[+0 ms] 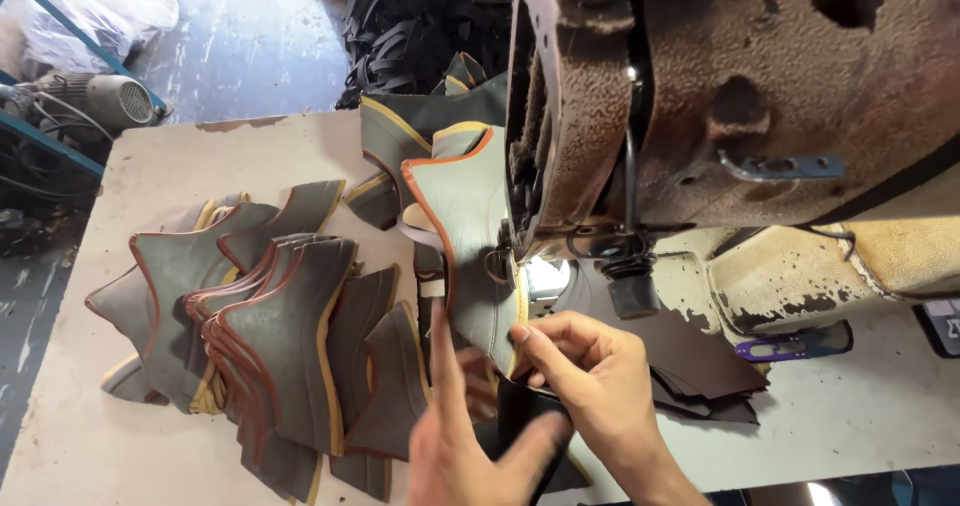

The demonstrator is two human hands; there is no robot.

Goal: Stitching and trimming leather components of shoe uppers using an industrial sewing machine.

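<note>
Pretty cramped from where I'm watching: the grey leather piece [465, 256] with its orange and yellow trim stands up right against the rusty sewing machine [740, 96], though there's open surface [200, 156] left of the machine, beyond the pile of cut pieces [270, 326]. My right hand [590, 386] has its grip pinched shut on that piece's lower edge just below the machine's needle area, while my left hand [465, 436] lies open, fingers flat against the piece. Right of the machine's needle sits a small purple thread snipper [795, 344].

— What was the sewing machine [760, 86] like?
— Cast metal, rough, its paint flaked and chipped.
— And the cut pieces [270, 316]?
— Matt grey leather, smooth, with orange and yellow edging.
</note>
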